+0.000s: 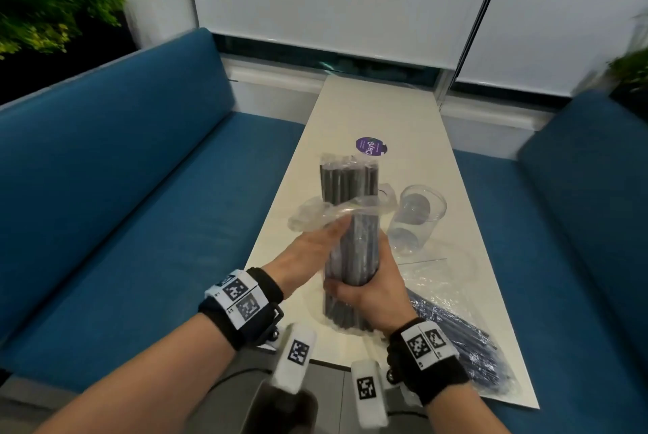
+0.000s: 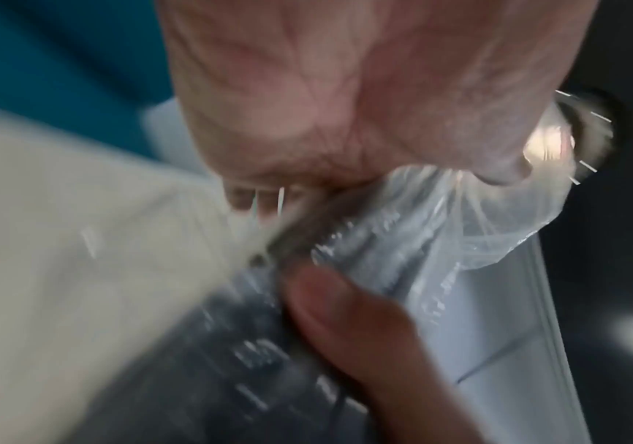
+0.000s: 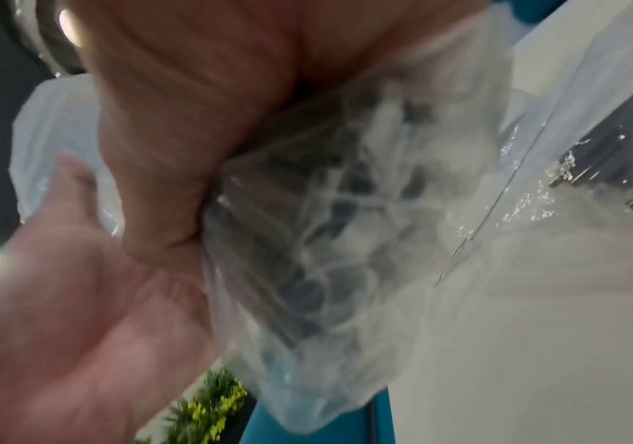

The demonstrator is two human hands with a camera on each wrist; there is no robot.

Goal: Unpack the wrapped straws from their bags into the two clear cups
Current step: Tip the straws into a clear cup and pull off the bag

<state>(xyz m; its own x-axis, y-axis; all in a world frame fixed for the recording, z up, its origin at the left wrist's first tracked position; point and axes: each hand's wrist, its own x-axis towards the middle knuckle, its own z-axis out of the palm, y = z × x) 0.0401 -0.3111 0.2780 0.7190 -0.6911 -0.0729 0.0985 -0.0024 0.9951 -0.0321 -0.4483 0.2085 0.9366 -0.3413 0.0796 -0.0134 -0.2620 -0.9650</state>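
Straw bag (image 1: 350, 184) in left hand (image 1: 308, 254), right hand (image 1: 373, 290); 2nd bag (image 1: 456, 328) lying

- A bundle of black wrapped straws (image 1: 350, 184) is being held upright above the table (image 1: 368, 107).
- Its clear bag (image 1: 315, 216) is bunching around the bundle's middle and still covering the lower half.
- A clear cup (image 1: 419, 219) is sitting empty on the table, just right of the bundle.
- A second cup (image 1: 387, 192) is peeking out from behind the bundle.
- A second bag of straws (image 1: 456, 325) is lying flat near the table's right edge.

We see a narrow white desk (image 1: 378, 111) carrying a purple round sticker (image 1: 371, 146), a clear cup (image 1: 417, 219) and, near its right edge, a flat bag of dark straws (image 1: 456, 328).
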